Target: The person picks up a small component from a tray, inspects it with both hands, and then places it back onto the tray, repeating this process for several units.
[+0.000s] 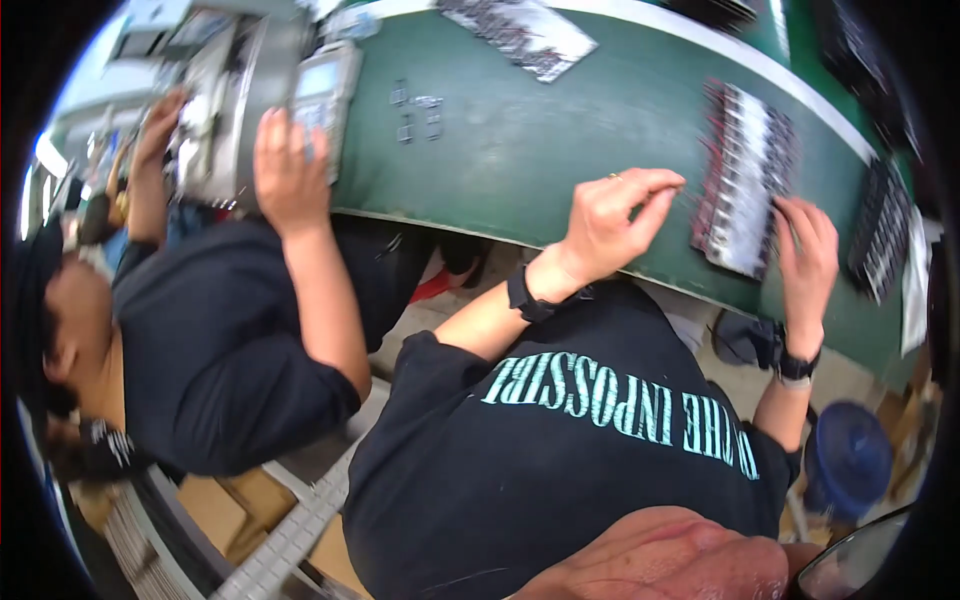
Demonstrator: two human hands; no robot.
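My left hand point(610, 222) is above the green table with thumb and forefinger pinched together. A tiny dark thing seems to show at its fingertips, too small to name. Right of it lies a long white tray point(748, 165), with red and dark small parts along its left side and dark ones along its right. At the tray's right edge is my right hand point(808, 250), its fingers curled in toward the dark parts. What those fingertips grip, if anything, is blurred and hidden. Black bands circle both wrists.
Several small dark frame-like pieces point(417, 112) lie on the green table point(500, 150). Another tray of parts point(520, 35) sits at the far edge, and a dark one point(880, 230) at the right. A co-worker's hand point(292, 175) is beside a grey device point(325, 95) at left.
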